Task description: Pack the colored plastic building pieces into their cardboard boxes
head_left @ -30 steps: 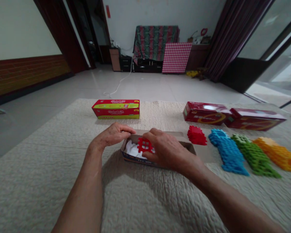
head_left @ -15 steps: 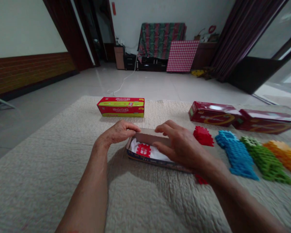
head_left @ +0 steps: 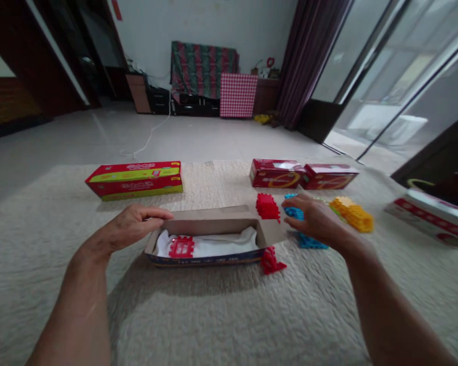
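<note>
Bracing the open box (head_left: 213,226), probably against sliding, with the left hand (head_left: 135,223), and pinching its ten o'clock corner between thumb and bunched fingers. Holding the right hand (head_left: 320,218) near three o'clock, by the blue stack (head_left: 313,241), with thumb and fingers spread, showing nothing between them and not clearly showing contact. Housing the red window piece (head_left: 181,247) inside the box, near its nine o'clock end, resting on the white cloth (head_left: 225,245), perhaps for cushioning. Showing the red stack (head_left: 267,206) at two o'clock and a loose red piece (head_left: 270,261) at four, just beside the box, seemingly for easy reach. Grouping by colour, apparently, with the yellow stack (head_left: 353,216) farther out, between two and three.
</note>
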Demonstrator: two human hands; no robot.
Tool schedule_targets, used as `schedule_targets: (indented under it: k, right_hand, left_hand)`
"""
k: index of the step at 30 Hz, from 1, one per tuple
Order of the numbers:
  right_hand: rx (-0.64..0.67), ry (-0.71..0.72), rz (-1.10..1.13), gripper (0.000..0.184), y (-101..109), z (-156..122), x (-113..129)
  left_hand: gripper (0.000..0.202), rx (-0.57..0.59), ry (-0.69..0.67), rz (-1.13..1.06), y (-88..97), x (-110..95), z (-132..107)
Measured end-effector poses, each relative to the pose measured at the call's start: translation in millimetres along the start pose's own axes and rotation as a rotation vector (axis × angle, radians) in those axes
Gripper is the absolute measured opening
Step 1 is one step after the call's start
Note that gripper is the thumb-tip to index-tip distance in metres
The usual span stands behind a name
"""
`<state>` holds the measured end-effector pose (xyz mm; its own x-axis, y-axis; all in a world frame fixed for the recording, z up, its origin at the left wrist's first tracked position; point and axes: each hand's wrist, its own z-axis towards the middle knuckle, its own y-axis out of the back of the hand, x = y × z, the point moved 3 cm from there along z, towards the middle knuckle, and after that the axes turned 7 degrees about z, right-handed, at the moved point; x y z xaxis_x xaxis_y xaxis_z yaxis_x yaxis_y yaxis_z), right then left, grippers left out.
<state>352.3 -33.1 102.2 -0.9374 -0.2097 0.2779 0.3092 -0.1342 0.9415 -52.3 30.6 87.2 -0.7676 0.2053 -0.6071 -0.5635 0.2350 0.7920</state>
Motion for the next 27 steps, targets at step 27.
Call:
schedule_targets:
  k: [27]
  right_hand:
    - [0.138,-0.025,-0.153,0.03,-35.5,-3.7,10.1]
  left_hand:
    - [0.029,0.017,0.016,0.027,2.9,0.0,1.1]
